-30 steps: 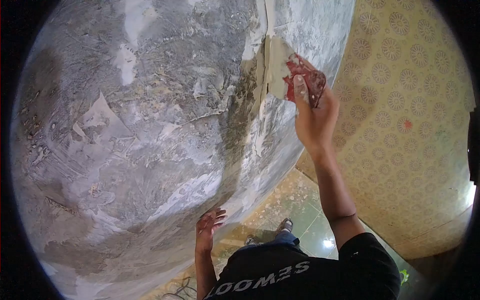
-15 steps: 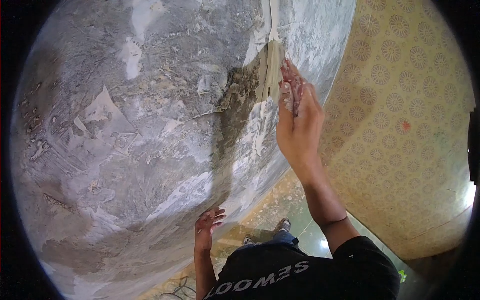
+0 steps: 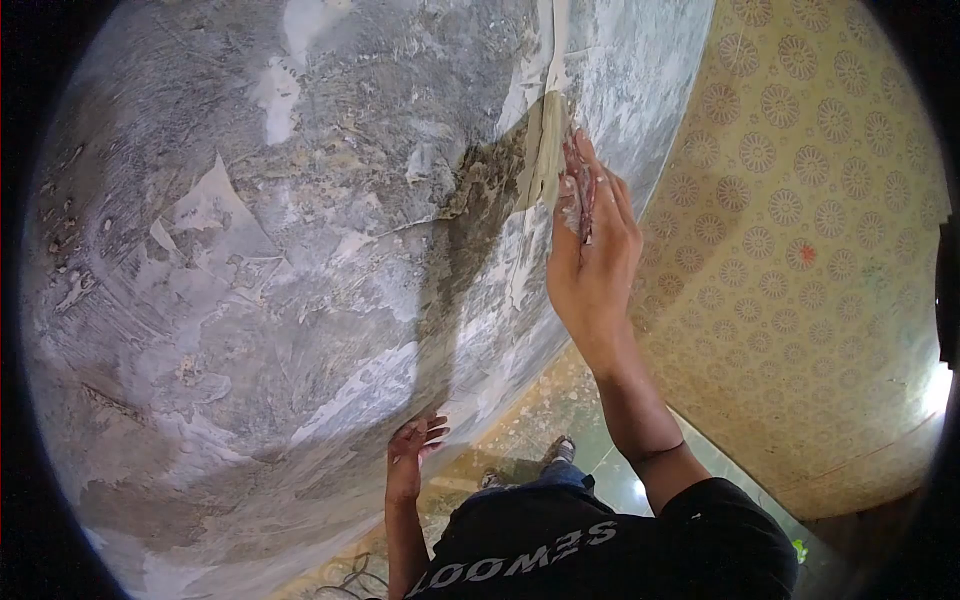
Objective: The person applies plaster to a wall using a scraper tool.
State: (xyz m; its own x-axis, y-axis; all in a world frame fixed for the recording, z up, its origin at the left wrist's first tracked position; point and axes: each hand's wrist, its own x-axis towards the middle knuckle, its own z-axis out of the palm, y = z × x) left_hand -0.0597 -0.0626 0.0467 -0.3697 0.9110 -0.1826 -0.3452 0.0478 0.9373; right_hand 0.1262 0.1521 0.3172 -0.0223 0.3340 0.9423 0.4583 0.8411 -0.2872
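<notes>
My right hand is closed, fingers pressed together, on a thin, pale putty scraper. The scraper lies against the rough grey wall, along a vertical band of wet cream putty. Reddish and white smears cover the fingers and thumb; the part of the scraper within the grip is hidden. Lower down, my left hand is open with fingers apart, close to the foot of the wall and holding nothing. Putty marks show on its palm.
To the right stands a yellowish surface with a flower-wheel pattern, meeting the grey wall in a corner. Below are a splattered floor, my shoes and dark cables at the lower left.
My right hand and the scraper have slid a short way down along the putty band. The left hand has hardly moved, and the view has shifted slightly.
</notes>
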